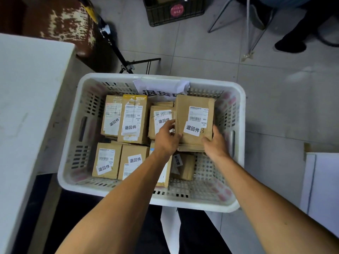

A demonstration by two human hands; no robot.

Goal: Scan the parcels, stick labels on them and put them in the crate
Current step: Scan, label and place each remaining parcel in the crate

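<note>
Nearest the camera, two bare forearms reach down and forward from the lower edge of the view into a white crate (pixel 238 114) that sits on the tiled floor (pixel 275 85). The crate is a large slotted plastic tub, and a paper sign (pixel 161 88) with bold printed characters hangs over its far wall. To the left stands a pale bench (pixel 27 107), its corner close to the crate's left rim.

Inside the crate lie brown cardboard parcels, most with a barcode label and a white sticker. Two stand side by side at the far left, two more in the near left row, and a smaller one rests in the near right part.

The held parcel (pixel 194 110) lies at the far right of the crate, on top of other flattened cardboard, tilted slightly. The left hand (pixel 167 138) grips its left edge, thumb on the top face and fingers (pixel 169 123) curled round the side, touching the neighbouring parcel (pixel 159 118). The right hand (pixel 214 143) holds the near right corner, thumb pressed on top and the fingers curled up along the right edge. A white sticker (pixel 192 128) sits on the parcel's face between the two hands, just below its barcode label (pixel 198 114).
</note>
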